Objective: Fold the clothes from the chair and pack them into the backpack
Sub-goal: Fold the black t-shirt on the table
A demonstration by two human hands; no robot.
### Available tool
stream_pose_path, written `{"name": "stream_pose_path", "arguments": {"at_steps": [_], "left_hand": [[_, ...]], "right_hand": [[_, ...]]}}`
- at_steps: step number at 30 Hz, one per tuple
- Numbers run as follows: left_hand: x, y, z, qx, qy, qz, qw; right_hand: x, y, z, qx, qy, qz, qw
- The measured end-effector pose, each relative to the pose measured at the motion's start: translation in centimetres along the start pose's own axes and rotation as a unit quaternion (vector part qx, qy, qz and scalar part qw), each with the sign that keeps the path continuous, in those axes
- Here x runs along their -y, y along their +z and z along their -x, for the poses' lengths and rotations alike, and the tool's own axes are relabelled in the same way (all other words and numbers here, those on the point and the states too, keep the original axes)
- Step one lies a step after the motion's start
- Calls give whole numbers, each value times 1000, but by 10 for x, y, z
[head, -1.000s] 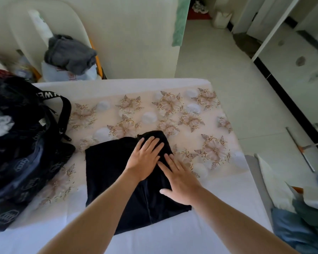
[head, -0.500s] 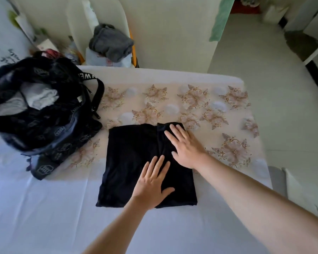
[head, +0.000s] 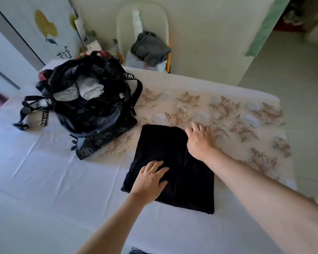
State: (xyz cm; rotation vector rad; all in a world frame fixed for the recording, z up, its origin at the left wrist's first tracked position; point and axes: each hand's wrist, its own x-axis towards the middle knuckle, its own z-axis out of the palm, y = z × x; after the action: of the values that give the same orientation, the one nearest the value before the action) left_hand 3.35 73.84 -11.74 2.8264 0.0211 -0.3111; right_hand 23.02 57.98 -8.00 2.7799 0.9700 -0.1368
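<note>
Black folded garment [head: 173, 153] under left grip [head: 149, 180], right grip [head: 200, 142] at far corner

Reaching forward, the left hand [head: 151, 180] lies flat with fingers spread, the right hand [head: 200, 142] farther out, fingers bent downward.

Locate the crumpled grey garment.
In the head view, the crumpled grey garment lies on the white chair at top centre, beyond the white bed, right of the black backpack.
</note>
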Motion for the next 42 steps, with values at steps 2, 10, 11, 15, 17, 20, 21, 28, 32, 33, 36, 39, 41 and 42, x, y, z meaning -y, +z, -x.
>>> {"name": "stream_pose_path", "arguments": {"at_steps": [2, 10, 11, 15, 17, 20, 21, 28, 32, 33, 36, 39, 41, 42], "left_hand": [[21, -11, 3, -56, -80, 13, 995], [91, -29, 8, 3, -195, 56, 979], [91, -30, 4, -1, -181, 59, 982], [71, -41, -25, -45, -91, 92, 991], [51, -48, -48, -56, -40, 100, 993], [14, -52, -83, -58, 30, 105, 992], [2, -52, -95, -54, 53, 105, 992], [-51, -40, -176, -11, 209, -37, 977], [-56, -33, -205, 15, 205, -80, 975], [-55, -31, -210, 11, 195, -73, 978], [-57, -28, -218, -18, 172, -56, 983], [-64, -30, -225, -23, 144, 18, 989], [-69, -34, -229, -15, 94, 105, 990], [-72, -37, -231, -1, 58, 155, 986]], "right_hand": [[33, -8, -9, -21, -56, -55, 997], [143, -12, -46, 112, -168, -69, 977], [147, -10, -45, 108, -154, -75, 979], [119, -4, -32, -4, -40, -181, 983], [83, 2, -19, -50, 45, -217, 974], [24, 14, 6, -90, 184, -248, 947], [7, 19, 15, -87, 226, -258, 936], [-48, 56, 37, -15, 272, -339, 901], [-57, 66, 27, -64, 279, -332, 899], [-61, 68, 24, -68, 274, -326, 902], [-71, 70, 18, -74, 228, -321, 916], [-78, 66, 11, -68, 181, -394, 899], [-81, 55, 4, -29, 211, -461, 861], [-81, 49, 0, -13, 230, -494, 838]]}}
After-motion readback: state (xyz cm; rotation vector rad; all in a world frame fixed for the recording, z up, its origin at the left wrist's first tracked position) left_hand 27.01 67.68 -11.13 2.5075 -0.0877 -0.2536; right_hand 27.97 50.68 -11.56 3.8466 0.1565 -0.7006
